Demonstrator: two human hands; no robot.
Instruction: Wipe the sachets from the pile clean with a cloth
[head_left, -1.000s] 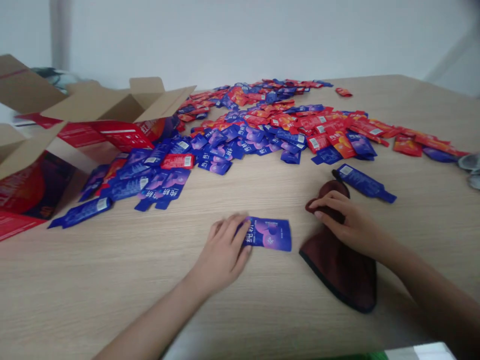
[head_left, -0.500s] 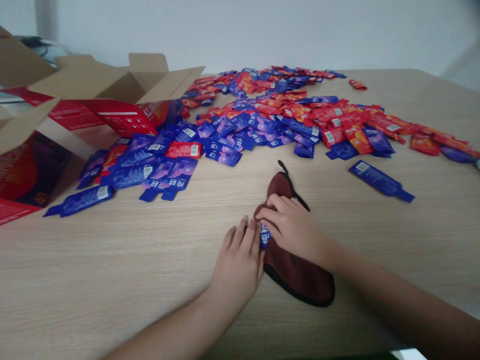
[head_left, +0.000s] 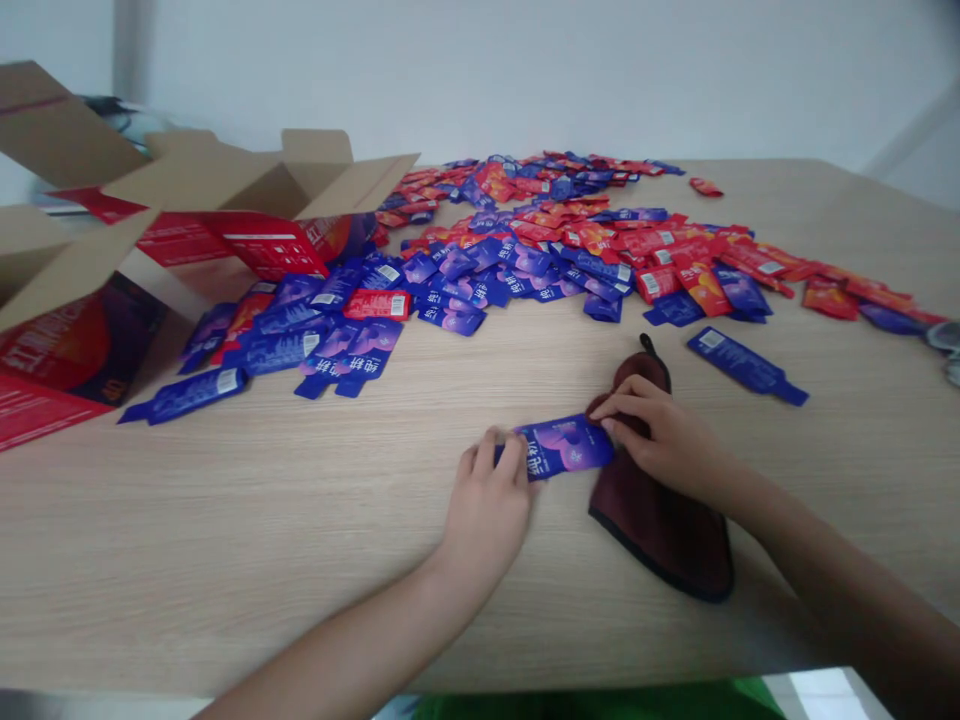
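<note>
My left hand (head_left: 491, 495) has its fingers curled over the left end of a blue and purple sachet (head_left: 570, 447), which lies almost level just above or on the wooden table. The sachet's right end meets a maroon cloth piece (head_left: 660, 530) with black edging and a small black loop at its far tip. My right hand (head_left: 664, 435) pinches a fold of this cloth beside the sachet's right end. Whether its fingertips also touch the sachet is hard to see. The cloth's near part spreads flat below my right wrist.
Red and blue sachets form a long heap (head_left: 525, 250) across the back. One blue sachet (head_left: 746, 365) lies apart on the right, another (head_left: 191, 395) on the left. Open red cartons (head_left: 262, 245) with brown flaps stand at the left. A plain wall rises behind the table (head_left: 300, 520).
My right hand and the maroon cloth have moved right, away from my left hand. Much more of the blue sachet now shows between the hands. The camera view has shifted slightly.
</note>
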